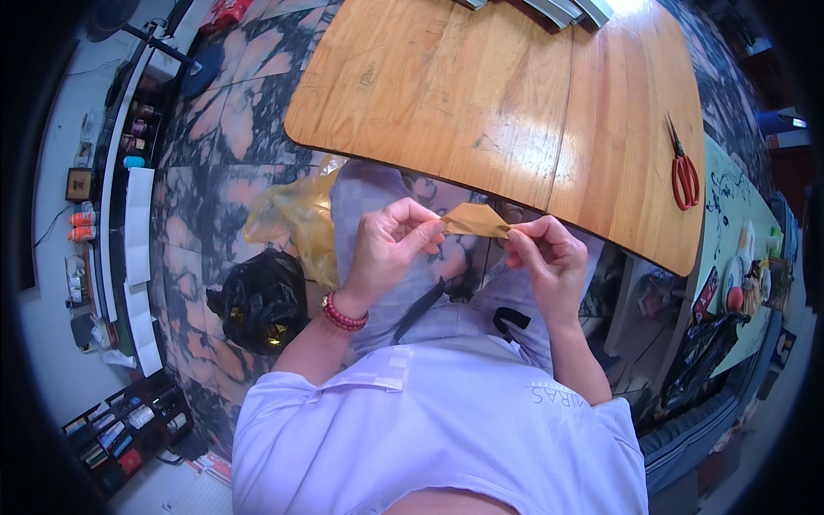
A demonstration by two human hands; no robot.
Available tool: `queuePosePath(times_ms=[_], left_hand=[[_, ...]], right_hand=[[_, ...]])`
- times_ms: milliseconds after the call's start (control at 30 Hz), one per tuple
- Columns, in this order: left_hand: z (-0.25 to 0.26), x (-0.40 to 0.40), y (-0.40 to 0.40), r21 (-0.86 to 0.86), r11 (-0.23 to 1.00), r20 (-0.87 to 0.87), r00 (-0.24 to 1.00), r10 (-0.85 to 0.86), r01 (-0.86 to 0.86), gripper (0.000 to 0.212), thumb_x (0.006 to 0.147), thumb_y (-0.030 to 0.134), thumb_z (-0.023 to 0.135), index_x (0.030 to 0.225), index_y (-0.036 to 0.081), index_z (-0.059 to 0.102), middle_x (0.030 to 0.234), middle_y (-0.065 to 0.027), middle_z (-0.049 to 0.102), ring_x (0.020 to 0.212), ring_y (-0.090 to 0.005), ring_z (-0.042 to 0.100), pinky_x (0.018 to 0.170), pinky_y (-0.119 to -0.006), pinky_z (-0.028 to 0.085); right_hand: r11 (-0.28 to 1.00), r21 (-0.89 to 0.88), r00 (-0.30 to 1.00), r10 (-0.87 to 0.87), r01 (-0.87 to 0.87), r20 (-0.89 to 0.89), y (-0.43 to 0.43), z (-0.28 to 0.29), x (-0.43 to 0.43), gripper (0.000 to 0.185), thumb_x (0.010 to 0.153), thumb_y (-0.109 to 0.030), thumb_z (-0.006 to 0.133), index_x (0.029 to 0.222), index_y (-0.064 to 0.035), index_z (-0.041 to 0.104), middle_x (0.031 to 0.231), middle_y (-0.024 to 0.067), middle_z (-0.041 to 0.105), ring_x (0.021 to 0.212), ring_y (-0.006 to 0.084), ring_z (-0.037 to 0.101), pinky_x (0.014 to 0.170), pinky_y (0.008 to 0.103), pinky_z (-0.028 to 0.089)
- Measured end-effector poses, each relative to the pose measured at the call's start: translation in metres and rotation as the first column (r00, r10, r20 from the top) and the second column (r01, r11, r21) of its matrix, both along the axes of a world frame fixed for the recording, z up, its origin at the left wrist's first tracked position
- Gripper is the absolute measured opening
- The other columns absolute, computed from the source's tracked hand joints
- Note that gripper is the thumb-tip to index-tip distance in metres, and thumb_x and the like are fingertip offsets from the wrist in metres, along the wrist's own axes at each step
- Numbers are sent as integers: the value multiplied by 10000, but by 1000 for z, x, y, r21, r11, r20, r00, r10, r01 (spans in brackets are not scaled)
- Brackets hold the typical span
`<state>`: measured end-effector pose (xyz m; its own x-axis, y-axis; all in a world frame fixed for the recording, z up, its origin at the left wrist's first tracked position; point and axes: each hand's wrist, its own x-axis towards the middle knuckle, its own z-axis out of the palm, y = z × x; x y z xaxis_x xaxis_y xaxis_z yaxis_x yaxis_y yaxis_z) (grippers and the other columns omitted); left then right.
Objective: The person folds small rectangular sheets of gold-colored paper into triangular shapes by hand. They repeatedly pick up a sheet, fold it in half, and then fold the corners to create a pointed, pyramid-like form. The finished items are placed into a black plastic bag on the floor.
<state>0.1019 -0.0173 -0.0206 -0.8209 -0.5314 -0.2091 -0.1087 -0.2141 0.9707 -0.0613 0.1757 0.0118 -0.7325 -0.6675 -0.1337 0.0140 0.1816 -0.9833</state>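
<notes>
A small folded piece of golden-yellow paper or foil (475, 220) is stretched between my two hands, above my lap and just off the near edge of the wooden table (438, 96). My left hand (398, 241) pinches its left end between thumb and fingers; a red beaded bracelet is on that wrist. Its right end is pinched by my right hand (547, 257). The piece has a raised flat top edge and narrows toward both pinched ends. Red-handled scissors (684, 174) lie on the right side of the table, their blades pointing away from me.
Grey-white stacked pieces (560, 9) lie at the table's far edge. On the floor to the left are a yellow plastic bag (293, 215) and a black plastic bag (261, 302) with shiny gold bits. A light green surface (740, 212) with assorted items stands at the right.
</notes>
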Motion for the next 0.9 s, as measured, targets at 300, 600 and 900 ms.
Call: queuePosePath(times_ms=[300,600,900], left_hand=[[1,10,-18,428,882,-24,978,-207,197,294,1092,326,724,1125,35,754,1001,-99,809,853,-157,796,762,-279,659],[7,7,-16,524,805,-45,953,-300,278,326,1094,378,714,1110,53,727,969,-89,793,840,-157,796,721,-266,653],[8,2,-12,274,929,-4,966,-259,250,202,1120,175,671,1179,-3,748,1000,-131,819,890,-181,814,764,-285,658]], right_hand=[[985,-166,978,85,-53,190,4,-1,-9,72,1050,-12,736,1086,48,752,960,66,776,821,99,750,754,234,626],[980,-168,978,136,-109,157,7,0,-18,66,1043,-2,737,1088,43,759,982,64,770,839,104,752,774,239,630],[989,-101,987,121,-110,105,9,1,-20,50,1036,-8,752,1057,35,764,936,45,764,807,90,750,733,224,620]])
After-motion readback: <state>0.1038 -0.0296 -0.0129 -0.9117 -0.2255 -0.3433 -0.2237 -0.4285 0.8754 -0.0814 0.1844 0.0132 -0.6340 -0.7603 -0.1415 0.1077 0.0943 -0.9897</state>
